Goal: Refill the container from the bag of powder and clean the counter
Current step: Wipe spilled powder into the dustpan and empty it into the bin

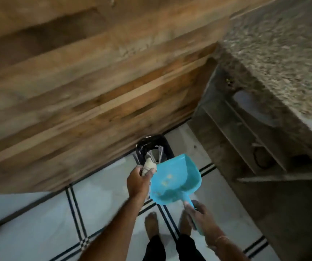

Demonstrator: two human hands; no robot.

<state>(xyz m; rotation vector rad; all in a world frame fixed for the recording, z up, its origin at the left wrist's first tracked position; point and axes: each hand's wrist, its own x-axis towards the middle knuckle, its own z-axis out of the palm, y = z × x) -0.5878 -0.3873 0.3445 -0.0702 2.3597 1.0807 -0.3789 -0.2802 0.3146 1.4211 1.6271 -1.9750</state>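
My right hand (200, 213) grips the handle of a blue plastic dustpan (175, 178), held above the floor with bits of yellowish debris in its pan. My left hand (139, 182) holds a bunched pale cloth (149, 165) against the dustpan's left edge. Just beyond both stands a black waste bin (152, 146) with a light liner, its mouth open. The speckled stone counter (283, 63) runs along the right. No bag of powder or container shows.
A large wooden cabinet (85, 81) fills the upper left, right behind the bin. Under the counter are grey concrete shelves (245, 132). The floor (38, 213) is white tile with dark lines. My bare feet (151, 225) stand below the dustpan.
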